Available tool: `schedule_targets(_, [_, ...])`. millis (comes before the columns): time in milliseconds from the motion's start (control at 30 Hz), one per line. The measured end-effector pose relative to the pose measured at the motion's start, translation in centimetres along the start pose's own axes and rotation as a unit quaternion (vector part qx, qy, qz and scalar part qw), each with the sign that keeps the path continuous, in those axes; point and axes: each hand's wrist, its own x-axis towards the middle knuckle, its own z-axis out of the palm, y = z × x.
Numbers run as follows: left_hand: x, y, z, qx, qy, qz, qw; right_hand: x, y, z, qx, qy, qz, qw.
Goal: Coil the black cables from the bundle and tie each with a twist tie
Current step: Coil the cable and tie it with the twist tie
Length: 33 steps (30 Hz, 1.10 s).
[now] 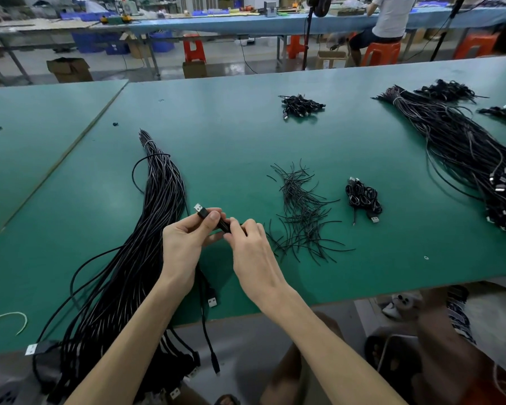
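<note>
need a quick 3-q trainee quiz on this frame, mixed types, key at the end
1. True or false: the loose twist ties lie on the green table to the right of the right hand.
2. What do the left hand and the right hand grip between them? A) scissors B) a black cable C) a tape roll
3. Fill in: the held cable's silver USB plug sticks out on the ___ hand's side.
Key: 1 true; 2 B; 3 left.
</note>
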Motion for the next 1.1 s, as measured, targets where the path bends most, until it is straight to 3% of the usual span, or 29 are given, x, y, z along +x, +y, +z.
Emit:
schedule_targets(167, [1.0, 0.9, -1.3, -0.015, -0.075, -0.068, 0.995, 0.0, 0.2, -0.3, 0.030, 0.007, 0.010, 0.999])
schedule_targets(300, [3.3, 3.4, -3.9, 0.092, -0.213, -0.134, 0.963, 0.0, 0.3, 0.1, 0.017, -0.005, -0.003, 1.000])
schedule_targets(433, [5.2, 5.4, -4.2, 0.282, -0.335, -0.146, 0.887, -0.2, 0.0, 0.2, -0.017, -0.027, -0.021, 0.999])
schedule_targets(567, [6.4, 6.4, -2.1, 0.479, -0.416, -0.056, 0.771, -0.1, 0.0, 0.1, -0.070, -0.037, -0.023, 0.997])
schedule_targets(700, [6.9, 6.9, -0.8, 0.531, -0.449, -0.071, 0.715, -0.5, -0.3, -0.4, -0.127, -0.023, -0.037, 0.991])
schedule_targets(800, [6.6, 6.9, -0.1, 0.520, -0.456, -0.092, 0.716, -0.8, -0.5, -0.8, -0.157, 0.022, -0.035, 0.987])
schedule_targets(1100, [4.4, 5.2, 0.1, 0.567, -0.393, -0.010, 0.724, -0.9, -0.9, -1.0, -0.136, 0.061, -0.030, 0.988])
